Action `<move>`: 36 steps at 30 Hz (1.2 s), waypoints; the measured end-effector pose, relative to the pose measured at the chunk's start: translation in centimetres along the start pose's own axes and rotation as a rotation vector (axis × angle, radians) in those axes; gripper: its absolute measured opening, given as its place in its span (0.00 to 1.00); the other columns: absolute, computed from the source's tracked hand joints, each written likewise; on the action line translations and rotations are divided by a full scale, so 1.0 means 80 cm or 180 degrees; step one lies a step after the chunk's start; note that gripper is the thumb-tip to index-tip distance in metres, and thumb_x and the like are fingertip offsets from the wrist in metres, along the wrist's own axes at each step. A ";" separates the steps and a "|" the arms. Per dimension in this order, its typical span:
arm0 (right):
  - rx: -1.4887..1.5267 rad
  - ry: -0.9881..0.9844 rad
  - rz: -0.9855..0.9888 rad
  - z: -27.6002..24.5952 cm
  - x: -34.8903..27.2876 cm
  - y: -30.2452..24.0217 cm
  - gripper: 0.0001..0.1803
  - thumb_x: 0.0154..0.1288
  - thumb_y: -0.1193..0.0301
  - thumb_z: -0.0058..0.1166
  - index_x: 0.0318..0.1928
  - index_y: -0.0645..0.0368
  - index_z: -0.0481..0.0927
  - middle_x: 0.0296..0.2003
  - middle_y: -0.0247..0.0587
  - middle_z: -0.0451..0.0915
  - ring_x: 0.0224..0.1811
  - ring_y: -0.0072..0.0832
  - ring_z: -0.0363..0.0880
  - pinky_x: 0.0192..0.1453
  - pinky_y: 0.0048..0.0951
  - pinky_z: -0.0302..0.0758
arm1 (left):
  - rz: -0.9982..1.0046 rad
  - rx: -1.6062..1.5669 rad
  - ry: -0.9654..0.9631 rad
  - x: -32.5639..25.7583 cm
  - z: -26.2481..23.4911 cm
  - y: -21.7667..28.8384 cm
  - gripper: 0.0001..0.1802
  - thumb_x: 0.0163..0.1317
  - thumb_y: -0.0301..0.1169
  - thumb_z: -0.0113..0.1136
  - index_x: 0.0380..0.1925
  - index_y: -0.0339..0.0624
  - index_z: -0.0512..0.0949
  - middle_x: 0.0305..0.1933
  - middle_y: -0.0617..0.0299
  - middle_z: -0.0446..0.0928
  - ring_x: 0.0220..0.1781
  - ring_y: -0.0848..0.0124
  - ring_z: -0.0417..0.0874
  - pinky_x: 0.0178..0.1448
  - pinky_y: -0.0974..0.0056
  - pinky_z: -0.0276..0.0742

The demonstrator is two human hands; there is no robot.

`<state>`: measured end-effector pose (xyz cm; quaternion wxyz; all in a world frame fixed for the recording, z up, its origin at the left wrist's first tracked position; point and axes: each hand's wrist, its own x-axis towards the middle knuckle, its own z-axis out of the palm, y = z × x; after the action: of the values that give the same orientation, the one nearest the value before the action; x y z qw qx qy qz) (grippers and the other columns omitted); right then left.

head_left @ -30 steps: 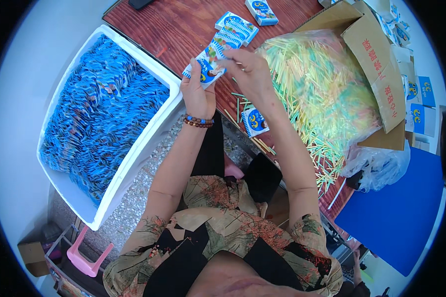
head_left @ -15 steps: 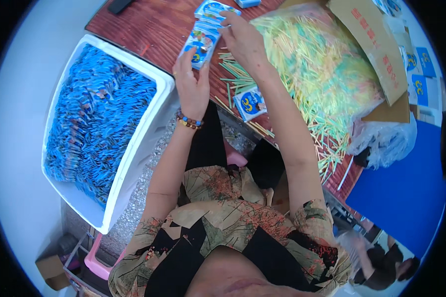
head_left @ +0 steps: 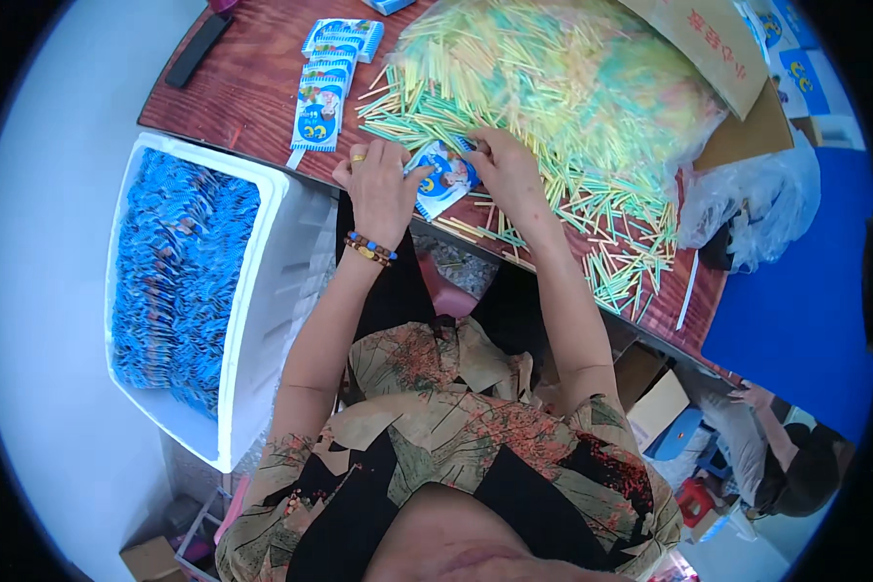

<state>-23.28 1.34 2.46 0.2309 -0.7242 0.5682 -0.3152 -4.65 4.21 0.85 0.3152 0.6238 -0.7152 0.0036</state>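
Note:
A small blue-and-white packet (head_left: 446,181) lies tilted at the table's front edge, between my two hands. At its left edge is my left hand (head_left: 378,189), fingers curled and thumb against the packet. My right hand (head_left: 514,179) pinches the packet's upper right corner, with fingertips partly hidden behind it. A short overlapping row of similar packets (head_left: 318,107) lies farther left on the table, and a white strip sticks out below its nearest packet. Thin yellow and green sticks (head_left: 427,114) spread right behind the packet in my hands.
A clear bag (head_left: 611,87) of pastel sticks fills the table's far right, beside an open cardboard box (head_left: 747,126). At left stands a white foam box (head_left: 247,320) full of blue packets. A dark slim object (head_left: 199,48) lies far left. Another person (head_left: 795,466) is at lower right.
Both hands have left the packet row and come nearer, to the single packet at the table edge. The row now lies free of my hands. The whole view has shifted.

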 end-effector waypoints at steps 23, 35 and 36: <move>0.2856 -0.0458 0.0501 -0.031 -0.040 -0.006 0.04 0.62 0.75 0.60 0.37 0.62 0.80 0.29 0.27 0.79 0.31 0.11 0.72 0.35 0.16 0.69 | -0.1800 -0.4399 -0.0682 0.001 -0.027 0.049 0.08 0.62 0.25 0.63 0.39 0.34 0.81 0.35 0.66 0.82 0.35 0.83 0.79 0.42 0.75 0.75; 0.3250 -0.0132 0.1056 -0.021 -0.102 -0.002 0.05 0.64 0.76 0.59 0.39 0.65 0.81 0.30 0.29 0.81 0.28 0.09 0.73 0.30 0.13 0.69 | -0.2208 -0.4900 -0.0426 -0.054 -0.014 0.066 0.08 0.61 0.23 0.63 0.40 0.33 0.82 0.38 0.64 0.83 0.35 0.82 0.80 0.40 0.74 0.75; 0.3249 -0.0131 0.1062 -0.021 -0.104 0.000 0.05 0.64 0.76 0.59 0.39 0.65 0.81 0.30 0.29 0.81 0.28 0.09 0.73 0.30 0.13 0.69 | -0.2213 -0.4900 -0.0431 -0.055 -0.013 0.067 0.08 0.61 0.23 0.63 0.40 0.33 0.82 0.38 0.64 0.83 0.35 0.82 0.80 0.40 0.74 0.75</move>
<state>-25.76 9.42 1.99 0.6117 -0.4257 0.4455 -0.4961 -8.88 9.76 1.76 0.5917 0.4185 -0.3029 -0.6189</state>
